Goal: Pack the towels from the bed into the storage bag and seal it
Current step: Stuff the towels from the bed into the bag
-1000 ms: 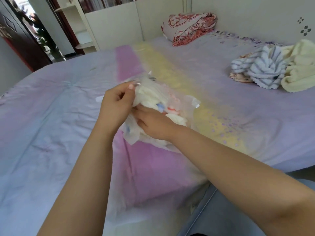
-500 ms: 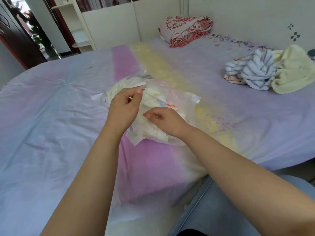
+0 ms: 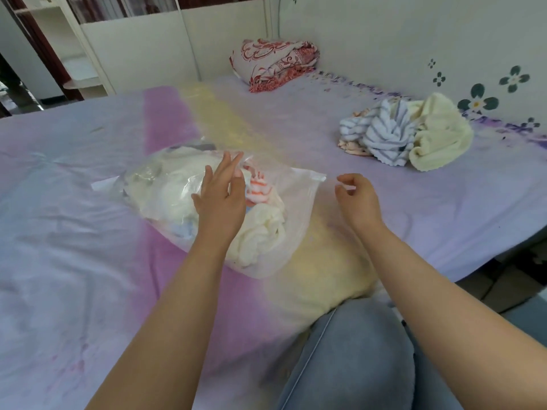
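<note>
The storage bag lies on the bed, part filled; the left hand rests flat over it, fingers spread, likely pressing air out; the right hand hovers beside the bag, fingers loosely curled, empty; 3 towels remain well beyond the bag.

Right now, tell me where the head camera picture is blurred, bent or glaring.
Head view: the left hand over the storage bag is smeared by motion at its fingertips; the right hand is sharper. The wide lens bows the bed edges. Soft daylight, faint shadows; the bag's clear plastic shows mild sheen, veiling the towels inside. The striped towel is fairly crisp.
</note>
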Demonstrator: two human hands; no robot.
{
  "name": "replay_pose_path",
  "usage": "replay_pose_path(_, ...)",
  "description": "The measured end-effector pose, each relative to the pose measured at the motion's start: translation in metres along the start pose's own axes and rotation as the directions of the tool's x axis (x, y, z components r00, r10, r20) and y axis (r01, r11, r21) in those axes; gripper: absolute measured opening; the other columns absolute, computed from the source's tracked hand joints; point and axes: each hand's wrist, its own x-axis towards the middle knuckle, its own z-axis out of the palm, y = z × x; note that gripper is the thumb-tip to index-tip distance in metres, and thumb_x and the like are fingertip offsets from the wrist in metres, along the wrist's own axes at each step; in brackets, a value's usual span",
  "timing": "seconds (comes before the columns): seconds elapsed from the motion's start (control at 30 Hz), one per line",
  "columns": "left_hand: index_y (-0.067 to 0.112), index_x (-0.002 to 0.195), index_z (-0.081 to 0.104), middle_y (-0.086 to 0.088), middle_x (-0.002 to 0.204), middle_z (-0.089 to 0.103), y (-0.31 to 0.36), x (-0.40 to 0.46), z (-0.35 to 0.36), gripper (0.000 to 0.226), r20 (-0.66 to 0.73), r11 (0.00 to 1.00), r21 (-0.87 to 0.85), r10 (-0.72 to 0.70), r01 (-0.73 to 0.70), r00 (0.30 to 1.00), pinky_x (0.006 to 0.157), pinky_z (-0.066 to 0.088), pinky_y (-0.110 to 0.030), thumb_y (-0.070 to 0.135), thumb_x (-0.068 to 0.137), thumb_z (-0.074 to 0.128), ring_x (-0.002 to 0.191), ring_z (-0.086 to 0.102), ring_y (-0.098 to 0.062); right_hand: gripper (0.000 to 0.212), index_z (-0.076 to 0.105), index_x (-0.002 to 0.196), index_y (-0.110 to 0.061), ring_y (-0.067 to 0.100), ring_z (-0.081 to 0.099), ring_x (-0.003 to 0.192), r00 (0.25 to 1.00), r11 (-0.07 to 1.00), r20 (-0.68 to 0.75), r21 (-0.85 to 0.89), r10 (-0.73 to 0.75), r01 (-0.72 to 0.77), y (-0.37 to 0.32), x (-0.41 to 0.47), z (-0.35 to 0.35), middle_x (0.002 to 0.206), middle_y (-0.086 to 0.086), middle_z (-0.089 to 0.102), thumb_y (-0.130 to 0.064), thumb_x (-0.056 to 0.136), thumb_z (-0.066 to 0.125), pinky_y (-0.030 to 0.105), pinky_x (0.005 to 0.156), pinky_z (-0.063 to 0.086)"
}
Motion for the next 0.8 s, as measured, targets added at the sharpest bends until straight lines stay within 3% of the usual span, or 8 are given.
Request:
replay_pose_path(0.1, 0.038, 0.139, 0.050, 0.013, 0.158, 0.035, 0.007, 0.017, 0.024, 0.037, 0.058, 0.990, -0.139, 0.014, -0.006, 0.998, 0.122, 0.009, -0.054, 0.027, 0.107, 0.035, 0.152, 0.016, -0.015, 0.041, 0.054, 0.127, -0.022, 0.020, 0.039, 0.134, 0.980, 0.983, 0.121, -0.116, 0.158, -0.144, 0.025, 0.052, -0.013, 0.156, 0.009, 0.005, -0.022, 0.087, 0.063, 0.025, 0.091, 0.040)
replay_pose_path(0.2, 0.035, 0.137, 0.053, 0.010, 0.158, 0.037, 0.015, 0.036, 0.049, 0.036, 0.075, 0.978, -0.211, 0.017, -0.001, 0.997, 0.122, 0.013, -0.050, 0.025, 0.107, 0.036, 0.151, 0.021, -0.015, 0.044, 0.055, 0.126, -0.021, 0.012, 0.045, 0.126, 0.978, 0.979, 0.096, -0.102, 0.186, -0.176, 0.040, 0.093, -0.016, 0.157, 0.006, -0.016, -0.021, 0.084, 0.068, 0.022, 0.088, 0.041)
replay_pose_path(0.3, 0.036, 0.136, 0.054, 0.010, 0.156, 0.039, 0.016, 0.053, 0.067, 0.036, 0.066, 0.972, -0.235, -0.002, 0.018, 0.998, 0.122, 0.020, -0.042, 0.025, 0.107, 0.037, 0.151, 0.022, -0.014, 0.062, 0.039, 0.137, -0.013, 0.008, 0.048, 0.117, 0.993, 0.989, 0.038, -0.095, 0.115, -0.111, 0.049, 0.133, -0.018, 0.159, 0.007, 0.009, -0.015, 0.083, 0.069, 0.023, 0.100, 0.040)
replay_pose_path(0.43, 0.043, 0.130, 0.054, 0.019, 0.134, 0.054, 0.009, 0.059, 0.078, 0.034, 0.048, 0.964, -0.267, 0.010, 0.003, 0.999, 0.115, 0.030, -0.028, 0.026, 0.107, 0.037, 0.145, 0.034, -0.011, 0.090, -0.004, 0.145, 0.004, 0.034, 0.050, 0.124, 0.991, 0.993, 0.070, -0.038, 0.111, -0.108, 0.061, 0.181, -0.024, 0.130, 0.030, 0.052, 0.003, 0.083, 0.061, 0.039, 0.110, 0.034)
replay_pose_path(0.53, 0.051, 0.123, 0.054, 0.022, 0.130, 0.054, 0.006, 0.058, 0.079, 0.034, 0.041, 0.960, -0.278, 0.022, -0.010, 0.999, 0.102, 0.033, -0.010, 0.028, 0.106, 0.036, 0.125, 0.044, 0.016, 0.060, 0.029, 0.143, -0.001, 0.032, 0.044, 0.130, 0.991, 0.940, 0.103, -0.338, 0.083, -0.043, 0.069, 0.185, -0.024, 0.141, 0.021, 0.045, 0.000, 0.088, 0.053, 0.032, 0.105, 0.033)
replay_pose_path(0.6, 0.055, 0.118, 0.053, 0.027, 0.127, 0.055, 0.006, 0.055, 0.077, 0.033, 0.032, 0.955, -0.298, 0.014, -0.004, 0.999, 0.093, 0.033, 0.001, 0.029, 0.105, 0.036, 0.113, 0.044, 0.027, 0.026, 0.060, 0.111, 0.005, 0.036, 0.055, 0.114, 0.998, 0.881, 0.050, -0.470, -0.023, 0.044, 0.069, 0.168, -0.017, 0.119, 0.027, 0.059, -0.003, 0.089, 0.049, 0.036, 0.090, 0.039)
replay_pose_path(0.67, 0.048, 0.122, 0.056, 0.030, 0.124, 0.057, 0.006, 0.052, 0.075, 0.032, 0.005, 0.946, -0.324, 0.015, -0.013, 1.000, 0.091, 0.033, 0.004, 0.032, 0.103, 0.036, 0.113, 0.046, 0.026, 0.011, 0.062, 0.081, -0.006, 0.036, 0.061, 0.094, 0.995, 0.902, -0.009, -0.423, -0.096, 0.083, 0.056, 0.136, -0.009, 0.096, 0.024, 0.064, -0.010, 0.086, 0.052, 0.036, 0.070, 0.040)
replay_pose_path(0.8, 0.037, 0.131, 0.059, 0.023, 0.130, 0.059, 0.003, 0.042, 0.071, 0.041, -0.017, 0.941, -0.338, 0.015, -0.019, 1.000, 0.094, 0.034, 0.002, 0.038, 0.098, 0.036, 0.124, 0.049, 0.010, 0.029, 0.048, 0.108, -0.017, 0.031, 0.060, 0.090, 0.992, 0.957, 0.072, -0.262, -0.108, 0.123, 0.013, 0.064, -0.001, 0.100, 0.009, 0.062, -0.021, 0.082, 0.060, 0.037, 0.071, 0.044)
